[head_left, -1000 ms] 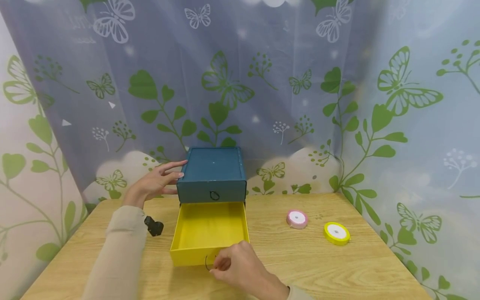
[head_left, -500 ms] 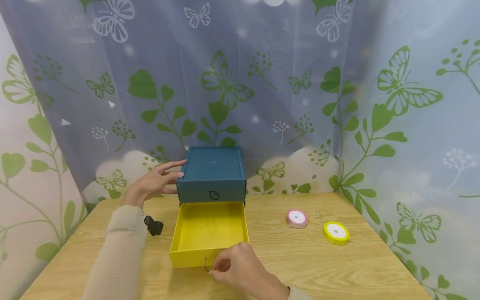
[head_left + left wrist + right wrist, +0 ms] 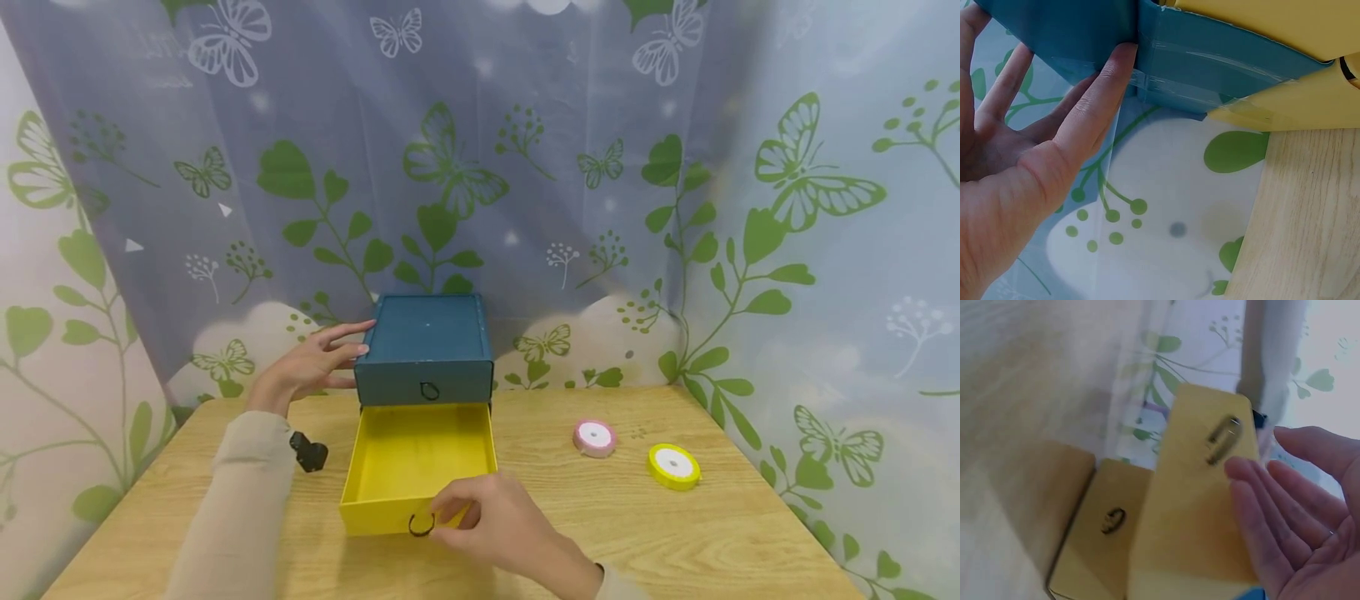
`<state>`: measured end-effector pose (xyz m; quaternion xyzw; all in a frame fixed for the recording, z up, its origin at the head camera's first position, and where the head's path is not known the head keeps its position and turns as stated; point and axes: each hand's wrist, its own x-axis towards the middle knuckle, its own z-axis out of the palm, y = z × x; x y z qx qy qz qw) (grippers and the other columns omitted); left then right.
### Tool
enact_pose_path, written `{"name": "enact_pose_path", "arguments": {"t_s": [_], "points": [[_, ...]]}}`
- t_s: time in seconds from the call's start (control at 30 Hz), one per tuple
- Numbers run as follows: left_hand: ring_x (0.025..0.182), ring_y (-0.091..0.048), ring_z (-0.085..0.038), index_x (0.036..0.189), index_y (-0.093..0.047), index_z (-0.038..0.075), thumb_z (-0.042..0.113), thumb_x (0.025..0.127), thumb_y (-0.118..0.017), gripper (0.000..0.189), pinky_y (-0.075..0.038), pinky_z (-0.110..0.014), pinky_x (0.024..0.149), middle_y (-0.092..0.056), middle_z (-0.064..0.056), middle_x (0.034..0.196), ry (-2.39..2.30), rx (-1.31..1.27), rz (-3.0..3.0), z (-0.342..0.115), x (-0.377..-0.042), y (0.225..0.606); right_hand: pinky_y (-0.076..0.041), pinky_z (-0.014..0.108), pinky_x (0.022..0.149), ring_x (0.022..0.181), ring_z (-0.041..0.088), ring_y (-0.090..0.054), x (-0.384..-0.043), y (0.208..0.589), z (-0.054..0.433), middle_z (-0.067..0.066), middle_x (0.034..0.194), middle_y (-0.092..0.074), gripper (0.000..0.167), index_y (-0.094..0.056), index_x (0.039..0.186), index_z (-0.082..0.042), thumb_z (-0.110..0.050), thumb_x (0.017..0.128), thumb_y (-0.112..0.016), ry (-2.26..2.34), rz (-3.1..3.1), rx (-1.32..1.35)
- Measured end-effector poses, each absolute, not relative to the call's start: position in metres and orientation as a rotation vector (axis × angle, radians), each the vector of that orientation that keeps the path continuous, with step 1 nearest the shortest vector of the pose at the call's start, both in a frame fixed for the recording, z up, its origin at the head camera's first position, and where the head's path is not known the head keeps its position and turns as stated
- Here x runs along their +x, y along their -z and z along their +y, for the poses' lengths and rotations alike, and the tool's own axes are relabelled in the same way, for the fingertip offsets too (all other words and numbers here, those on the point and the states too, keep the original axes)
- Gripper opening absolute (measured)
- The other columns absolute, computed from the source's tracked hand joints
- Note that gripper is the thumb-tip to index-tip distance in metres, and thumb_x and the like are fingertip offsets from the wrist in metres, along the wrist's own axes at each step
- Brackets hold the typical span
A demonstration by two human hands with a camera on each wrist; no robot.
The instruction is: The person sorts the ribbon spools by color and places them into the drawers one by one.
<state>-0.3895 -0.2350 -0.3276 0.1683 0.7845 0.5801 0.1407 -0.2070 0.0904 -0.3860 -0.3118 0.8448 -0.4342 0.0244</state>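
Note:
A blue drawer box (image 3: 427, 329) stands at the back of the table, its upper front carrying a black ring pull. Below that front, a yellow drawer (image 3: 420, 458) is pulled out; nothing lies inside it. My left hand (image 3: 307, 367) rests its fingertips against the box's left side, fingers spread. Just right of the drawer's black ring pull (image 3: 422, 527), my right hand (image 3: 502, 525) is held with fingers bent loosely and apart from the ring. In the right wrist view its fingers hold nothing, and a second yellow front (image 3: 1110, 519) with a ring shows beside the pulled-out one.
A pink ribbon roll (image 3: 595, 437) and a yellow ribbon roll (image 3: 673, 466) lie on the wooden table (image 3: 600, 533) to the right. A small black object (image 3: 309, 452) is beside my left forearm. Printed curtains close off the back and sides.
My right hand has let go of the drawer's ring pull and shifted slightly to the right. The drawer and my left hand look much the same.

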Motion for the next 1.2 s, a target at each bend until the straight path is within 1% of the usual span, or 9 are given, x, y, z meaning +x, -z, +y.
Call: {"name": "enact_pose_path", "arguments": {"t_s": [0.1,0.2,0.37,0.53,0.73,0.87,1.03,1.1,1.2], "points": [[0.157,-0.015,-0.051,0.166,-0.026,0.027,0.038,0.104,-0.063,0.072,-0.043,-0.061,0.117,-0.008,-0.021,0.173,-1.675,0.484,2.267,-0.236,-0.39,0.328,-0.058,0.017,0.064,0.067,0.0,-0.067,-0.208,0.377,0.101,0.005,0.093,-0.08,0.019,-0.08,0.105,-0.009,-0.02,0.089,-0.082,1.416,2.604,-0.946],[0.157,-0.014,-0.051,0.166,-0.026,0.026,0.038,0.104,-0.062,0.072,-0.043,-0.061,0.117,-0.007,-0.021,0.173,-1.674,0.487,2.268,-0.236,-0.39,0.329,-0.06,0.019,0.067,0.071,0.002,-0.069,-0.211,0.37,0.113,0.003,0.094,-0.08,0.022,-0.08,0.107,-0.009,-0.023,0.09,-0.081,1.436,2.653,-0.906],[0.157,-0.016,-0.05,0.166,-0.026,0.027,0.037,0.104,-0.063,0.073,-0.042,-0.062,0.118,-0.009,-0.022,0.173,-1.678,0.481,2.264,-0.234,-0.39,0.329,-0.061,0.022,0.071,0.079,0.006,-0.073,-0.224,0.363,0.138,0.005,0.101,-0.08,0.022,-0.079,0.109,-0.015,-0.026,0.09,-0.081,1.474,2.711,-0.823],[0.157,-0.015,-0.051,0.166,-0.025,0.025,0.037,0.104,-0.063,0.073,-0.038,-0.064,0.119,-0.008,-0.022,0.173,-1.682,0.489,2.251,-0.235,-0.39,0.329,-0.064,0.024,0.075,0.088,0.013,-0.077,-0.244,0.365,0.168,0.013,0.11,-0.078,0.026,-0.079,0.113,-0.015,-0.024,0.089,-0.083,1.555,2.703,-0.807],[0.157,-0.016,-0.051,0.166,-0.025,0.025,0.037,0.104,-0.062,0.073,-0.041,-0.062,0.118,-0.009,-0.022,0.173,-1.675,0.488,2.266,-0.235,-0.39,0.328,-0.064,0.024,0.079,0.1,0.022,-0.076,-0.27,0.373,0.205,0.014,0.118,-0.076,0.035,-0.076,0.12,-0.012,-0.023,0.088,-0.084,1.528,2.78,-0.723],[0.157,-0.016,-0.051,0.166,-0.025,0.025,0.037,0.104,-0.062,0.073,-0.041,-0.062,0.118,-0.009,-0.022,0.173,-1.675,0.487,2.261,-0.236,-0.39,0.327,-0.064,0.026,0.081,0.106,0.031,-0.074,-0.286,0.383,0.225,0.017,0.124,-0.074,0.038,-0.075,0.123,-0.01,-0.022,0.088,-0.084,1.492,2.831,-0.648],[0.157,-0.016,-0.05,0.166,-0.025,0.025,0.038,0.104,-0.063,0.073,-0.042,-0.062,0.118,-0.009,-0.021,0.173,-1.673,0.484,2.26,-0.237,-0.39,0.327,-0.066,0.033,0.078,0.11,0.036,-0.072,-0.305,0.397,0.241,0.022,0.131,-0.069,0.041,-0.073,0.126,-0.008,-0.023,0.089,-0.083,1.452,2.844,-0.513],[0.157,-0.017,-0.05,0.166,-0.025,0.025,0.038,0.104,-0.062,0.073,-0.042,-0.062,0.118,-0.01,-0.022,0.173,-1.674,0.484,2.26,-0.237,-0.39,0.326,-0.065,0.038,0.081,0.114,0.039,-0.07,-0.314,0.404,0.246,0.022,0.133,-0.068,0.041,-0.073,0.127,-0.009,-0.023,0.089,-0.083,1.417,2.87,-0.465],[0.157,-0.016,-0.051,0.166,-0.025,0.024,0.036,0.105,-0.062,0.073,-0.04,-0.063,0.118,-0.009,-0.022,0.173,-1.681,0.485,2.254,-0.236,-0.389,0.326,-0.063,0.046,0.09,0.119,0.041,-0.067,-0.328,0.413,0.253,0.02,0.135,-0.068,0.04,-0.074,0.126,-0.009,-0.022,0.089,-0.083,1.337,2.939,-0.412]]}}
